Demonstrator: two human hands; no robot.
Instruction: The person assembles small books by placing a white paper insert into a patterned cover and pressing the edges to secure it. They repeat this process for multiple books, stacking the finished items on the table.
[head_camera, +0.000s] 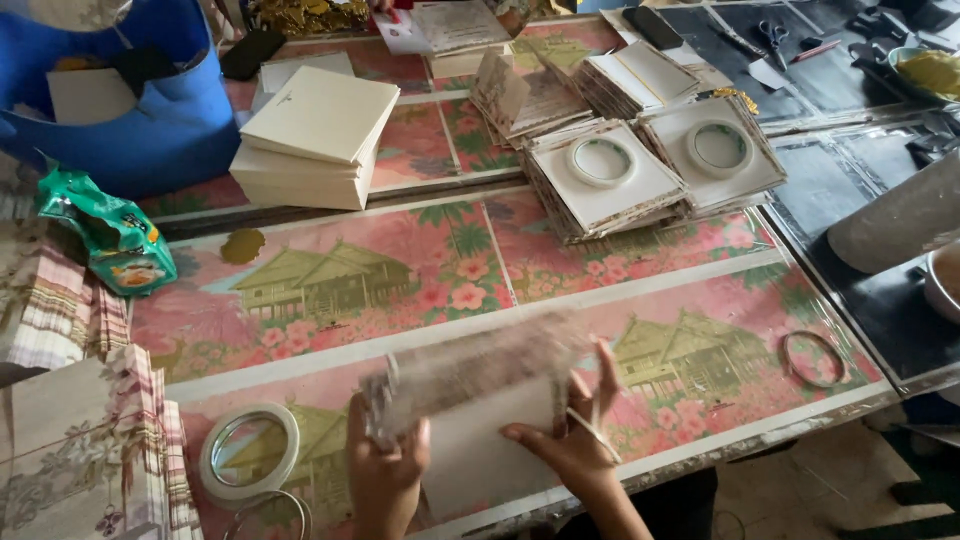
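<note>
Near the front edge of the tabletop (700, 300), both hands, left hand (385, 480) and right hand (570, 440), fingers closed on a blurry card stack (470, 375), squaring it, tape roll (250, 450) close by.

Left hand (385, 470) and right hand (570, 440) grip motion-blurred stack of pale printed cards (470, 385) over pink floral table covering (400, 290). White tape roll (250, 450) just left of stack. Thin band (815, 358) well right. Cream card boxes (315, 140) far behind stack.
</note>
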